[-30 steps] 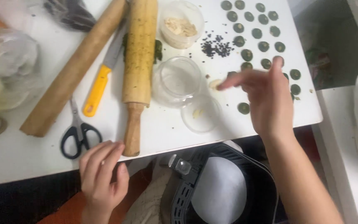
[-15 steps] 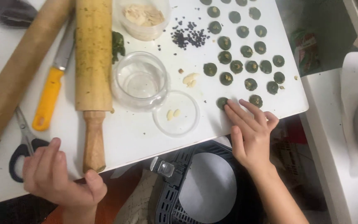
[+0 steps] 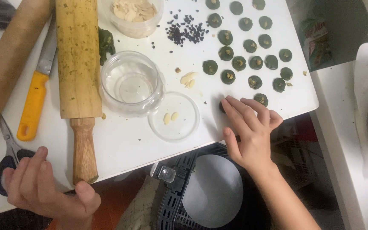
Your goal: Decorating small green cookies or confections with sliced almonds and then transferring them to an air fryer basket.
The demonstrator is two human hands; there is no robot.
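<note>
My right hand (image 3: 250, 132) lies at the white table's (image 3: 124, 145) front edge, its fingertips on a dark green dough disc (image 3: 222, 106) that they mostly hide. Several more green discs (image 3: 252, 64), each topped with a nut piece, lie in rows beyond the fingers. My left hand (image 3: 43, 187) rests at the table's near left edge with curled fingers, holding nothing, next to the wooden rolling pin's handle (image 3: 84, 149) and the black scissors (image 3: 7, 151).
A clear jar (image 3: 130, 83) and its lid (image 3: 173, 117) with nut slivers sit mid-table. A tub of sliced nuts (image 3: 135, 15), dark chips (image 3: 186, 27), a yellow-handled knife (image 3: 35, 98) and a cardboard tube (image 3: 5, 68) lie around. A black air-fryer basket with white liner (image 3: 211, 191) stands below.
The view has shifted and come closer. My right hand came down from above the discs to the table's front edge, onto one disc. My left hand stayed at the near left edge.
</note>
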